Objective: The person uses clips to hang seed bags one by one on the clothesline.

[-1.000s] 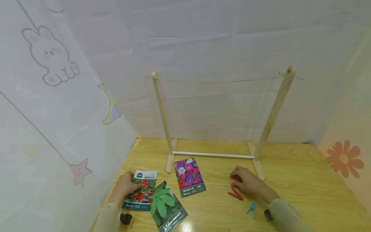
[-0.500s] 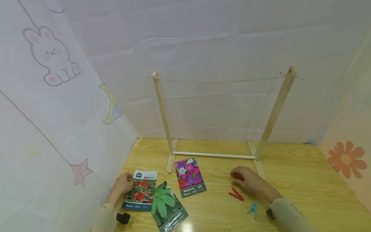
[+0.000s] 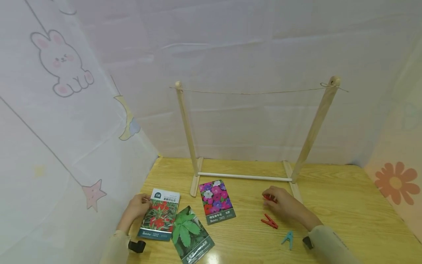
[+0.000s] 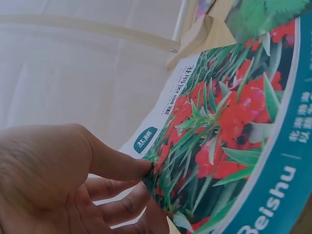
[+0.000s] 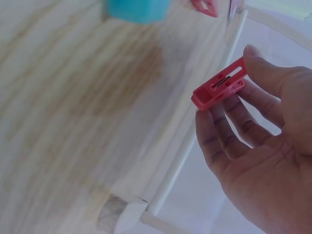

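Note:
My left hand pinches the left edge of a seed packet printed with red flowers. In the left wrist view the thumb lies on the packet's front, and the packet looks tilted and slightly bowed. My right hand holds a red clothespin between thumb and fingers, just above the table. A second red clothespin and a blue clothespin lie close by it. Two more packets rest on the table, a green-leaf one and a pink-and-purple flower one.
At the back of the wooden table stands a wooden frame with two posts and a white bottom rod. A thin string runs between the post tops. Patterned cloth walls surround the table.
My left hand has shifted from lying over the red-flower packet to its left edge, and the packet's top edge has risen slightly. My right hand stays nearly still with the clothespin.

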A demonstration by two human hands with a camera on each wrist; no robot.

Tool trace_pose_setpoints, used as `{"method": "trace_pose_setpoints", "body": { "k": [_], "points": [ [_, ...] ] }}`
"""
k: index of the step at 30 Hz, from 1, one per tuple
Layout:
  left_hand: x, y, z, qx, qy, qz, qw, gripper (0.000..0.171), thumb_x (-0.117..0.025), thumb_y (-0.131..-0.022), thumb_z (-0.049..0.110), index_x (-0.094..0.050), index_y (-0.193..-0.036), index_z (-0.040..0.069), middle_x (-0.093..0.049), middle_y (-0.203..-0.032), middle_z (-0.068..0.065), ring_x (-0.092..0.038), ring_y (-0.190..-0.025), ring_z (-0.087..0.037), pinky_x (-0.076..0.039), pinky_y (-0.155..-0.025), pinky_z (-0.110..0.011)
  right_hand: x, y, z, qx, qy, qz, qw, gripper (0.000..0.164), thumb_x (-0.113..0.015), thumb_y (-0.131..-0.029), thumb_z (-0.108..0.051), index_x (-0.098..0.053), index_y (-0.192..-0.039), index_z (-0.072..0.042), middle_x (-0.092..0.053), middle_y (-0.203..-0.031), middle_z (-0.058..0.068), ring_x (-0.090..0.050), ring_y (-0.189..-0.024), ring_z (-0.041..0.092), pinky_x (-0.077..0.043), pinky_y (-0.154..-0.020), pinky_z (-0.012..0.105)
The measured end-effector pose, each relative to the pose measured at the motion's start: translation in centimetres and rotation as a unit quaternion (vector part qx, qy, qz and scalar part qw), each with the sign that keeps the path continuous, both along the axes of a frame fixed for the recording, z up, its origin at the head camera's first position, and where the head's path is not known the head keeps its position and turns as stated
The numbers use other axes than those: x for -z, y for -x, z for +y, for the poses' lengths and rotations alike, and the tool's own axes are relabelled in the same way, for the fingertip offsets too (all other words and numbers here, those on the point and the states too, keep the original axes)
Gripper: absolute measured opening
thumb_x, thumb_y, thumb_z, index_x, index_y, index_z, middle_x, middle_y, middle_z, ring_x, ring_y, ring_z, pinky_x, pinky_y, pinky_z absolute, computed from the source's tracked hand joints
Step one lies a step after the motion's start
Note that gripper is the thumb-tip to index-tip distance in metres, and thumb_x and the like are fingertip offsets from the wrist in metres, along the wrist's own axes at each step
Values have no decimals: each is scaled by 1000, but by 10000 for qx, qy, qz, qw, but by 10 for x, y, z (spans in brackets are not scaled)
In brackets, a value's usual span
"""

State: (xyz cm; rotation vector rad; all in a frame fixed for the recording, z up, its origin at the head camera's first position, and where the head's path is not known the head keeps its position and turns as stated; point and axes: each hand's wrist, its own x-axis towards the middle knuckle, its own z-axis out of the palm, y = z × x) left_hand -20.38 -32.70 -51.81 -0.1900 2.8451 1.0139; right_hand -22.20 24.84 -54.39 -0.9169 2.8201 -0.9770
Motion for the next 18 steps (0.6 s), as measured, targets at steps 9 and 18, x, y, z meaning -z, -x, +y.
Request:
{"method": "trace_pose_setpoints", "body": {
  "k": [9, 18],
  "points": [
    [-21, -4, 0, 107, 46, 279, 9995, 26, -66, -98, 6, -66, -116, -13, -74, -109, -32, -72, -105, -47, -61, -83, -54, -16, 1, -5, -182, 171, 315, 9992, 26, -76, -99, -8, -72, -120, 6, -73, -105, 13, -71, -87, 16, -62, -73, 27],
    [-36, -8, 1, 153, -57, 310, 9994, 22, -58, -101, 6, -67, -116, -7, -71, -122, -35, -70, -110, -47, -59, -77, -48, -28, 0, -12, -190, 83, 289, 9994, 27, -73, -103, -13, -71, -124, 5, -73, -109, 14, -72, -91, 19, -63, -77, 31]
  ]
}}
